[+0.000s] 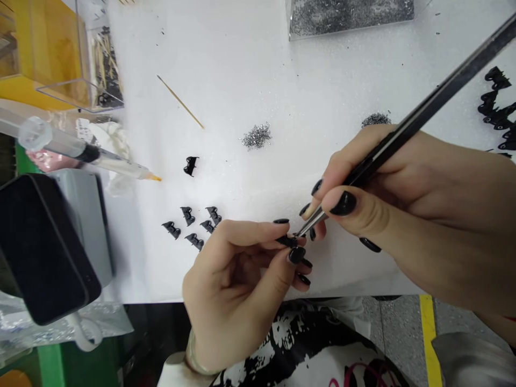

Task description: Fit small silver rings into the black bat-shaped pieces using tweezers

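Between the thumb and index finger of my left hand (242, 285) is a small black plastic part (287, 241). My right hand (374, 199) is closed around black tweezers (419, 110), whose metal tips touch or nearly touch that part. Several similar black parts (194, 241) lie on the white table left of my left hand, and a single one (191, 166) sits farther up. A pile of tiny metal pieces (257, 136) lies beyond my hands, and a second, darker pile (376, 119) is partly hidden behind my right hand.
A clear tray of tiny pieces (350, 16) stands at the back. On the left are a thin stick (180, 102), a syringe (116, 162), a black phone (46, 252) and a clear box (105, 70). More black parts (500, 115) lie far right. The table's front edge (153, 302) runs below my hands.
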The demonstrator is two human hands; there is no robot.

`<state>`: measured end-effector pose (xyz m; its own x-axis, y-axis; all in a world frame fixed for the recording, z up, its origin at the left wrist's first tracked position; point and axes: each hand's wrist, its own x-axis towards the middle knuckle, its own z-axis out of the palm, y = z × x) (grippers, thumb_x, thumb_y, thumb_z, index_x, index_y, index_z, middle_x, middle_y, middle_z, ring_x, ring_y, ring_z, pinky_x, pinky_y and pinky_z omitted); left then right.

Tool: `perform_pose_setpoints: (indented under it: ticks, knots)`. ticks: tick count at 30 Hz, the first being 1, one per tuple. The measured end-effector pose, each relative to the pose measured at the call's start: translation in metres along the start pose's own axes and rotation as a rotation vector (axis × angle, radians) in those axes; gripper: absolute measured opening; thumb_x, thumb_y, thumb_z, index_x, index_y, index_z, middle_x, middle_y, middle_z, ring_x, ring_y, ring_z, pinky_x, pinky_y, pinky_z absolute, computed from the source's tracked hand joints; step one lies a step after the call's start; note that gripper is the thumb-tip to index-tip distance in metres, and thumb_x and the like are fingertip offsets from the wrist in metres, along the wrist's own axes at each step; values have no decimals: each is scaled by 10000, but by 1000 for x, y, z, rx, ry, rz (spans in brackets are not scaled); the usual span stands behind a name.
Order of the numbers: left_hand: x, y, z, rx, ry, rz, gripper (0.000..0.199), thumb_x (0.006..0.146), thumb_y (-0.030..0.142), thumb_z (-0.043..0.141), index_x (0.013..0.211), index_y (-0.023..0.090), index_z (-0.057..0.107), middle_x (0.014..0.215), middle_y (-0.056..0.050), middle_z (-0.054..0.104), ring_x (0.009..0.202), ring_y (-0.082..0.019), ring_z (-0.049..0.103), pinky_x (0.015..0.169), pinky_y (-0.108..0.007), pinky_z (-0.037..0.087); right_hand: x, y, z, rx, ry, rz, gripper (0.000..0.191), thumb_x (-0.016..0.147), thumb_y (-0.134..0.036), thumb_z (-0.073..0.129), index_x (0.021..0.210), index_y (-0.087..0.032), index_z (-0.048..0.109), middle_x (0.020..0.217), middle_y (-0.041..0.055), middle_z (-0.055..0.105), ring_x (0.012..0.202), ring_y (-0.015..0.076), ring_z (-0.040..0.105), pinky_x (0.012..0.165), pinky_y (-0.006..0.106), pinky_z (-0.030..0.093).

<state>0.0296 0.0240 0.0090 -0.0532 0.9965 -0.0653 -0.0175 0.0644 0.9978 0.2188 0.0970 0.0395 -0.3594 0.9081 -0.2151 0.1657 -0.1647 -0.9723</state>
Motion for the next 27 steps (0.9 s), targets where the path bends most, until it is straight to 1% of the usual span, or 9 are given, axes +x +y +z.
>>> perform_pose_setpoints:
  ticks: [3, 6, 10, 13, 18, 20, 24, 26, 27]
  knots:
    - [0, -1, 0, 51, 1, 20, 336, 942, -36, 785, 1126, 244, 780, 825, 41, 828, 553, -120, 783, 514, -133, 665, 1, 1, 0, -21, 3, -13, 218, 1074, -262, 669, 860, -304, 656, 737, -69, 672, 570, 91, 636, 431, 238, 509]
    - [0, 0, 0, 66, 2, 26, 345, 928, -44, 791, 1120, 243, 776, 831, 41, 831, 560, -119, 785, 517, -129, 664, 2, 3, 0, -34, 16, -35, 217, 1071, -243, 678, 863, -301, 651, 731, -65, 672, 576, 94, 632, 452, 251, 523]
    - [1, 2, -2, 49, -14, 10, 388, 909, -82, 785, 1116, 247, 780, 882, 43, 847, 583, -108, 794, 543, -118, 670, 1, 3, 1, -36, 8, -61, 198, 1052, -230, 715, 872, -282, 650, 688, -54, 658, 525, 98, 586, 409, 269, 484]
    - [1, 2, -3, 42, -29, -1, 387, 895, -64, 821, 1119, 250, 783, 862, 40, 844, 574, -123, 794, 534, -130, 675, 0, 1, 2, -23, 7, -50, 206, 1054, -256, 722, 864, -283, 647, 671, -47, 653, 481, 101, 559, 370, 279, 447]
    - [2, 0, -4, 21, -29, 7, 283, 935, 44, 844, 1112, 260, 793, 814, 26, 834, 531, -146, 782, 482, -147, 667, -4, -1, 4, -20, 56, -11, 187, 1032, -249, 727, 860, -311, 690, 732, -66, 690, 489, 90, 613, 383, 226, 503]
    - [2, -1, -4, 4, -23, -1, 251, 959, 99, 848, 1124, 281, 793, 811, 17, 835, 539, -160, 787, 469, -159, 671, -5, 0, 3, -21, 86, -10, 159, 1028, -276, 730, 878, -328, 711, 755, -78, 704, 489, 82, 625, 375, 199, 499]
    - [1, -2, -2, -40, -17, -38, 243, 988, 142, 840, 1142, 324, 797, 862, 17, 853, 581, -171, 809, 476, -178, 690, -4, 3, 1, -81, 123, -31, 148, 1041, -339, 697, 901, -339, 746, 749, -72, 699, 488, 81, 644, 316, 179, 382]
    - [1, -2, -1, -60, -15, -44, 241, 990, 142, 842, 1144, 323, 798, 875, 16, 860, 590, -174, 814, 475, -182, 693, -2, 4, 0, -81, 124, -22, 169, 1038, -369, 696, 883, -333, 752, 741, -70, 691, 513, 89, 659, 319, 187, 349]
    - [1, -1, -1, -66, -7, -46, 242, 991, 134, 839, 1143, 318, 798, 880, 15, 862, 590, -171, 814, 480, -181, 695, -2, 3, 0, -70, 116, -14, 188, 1038, -379, 701, 864, -329, 751, 744, -71, 691, 527, 92, 666, 328, 191, 352]
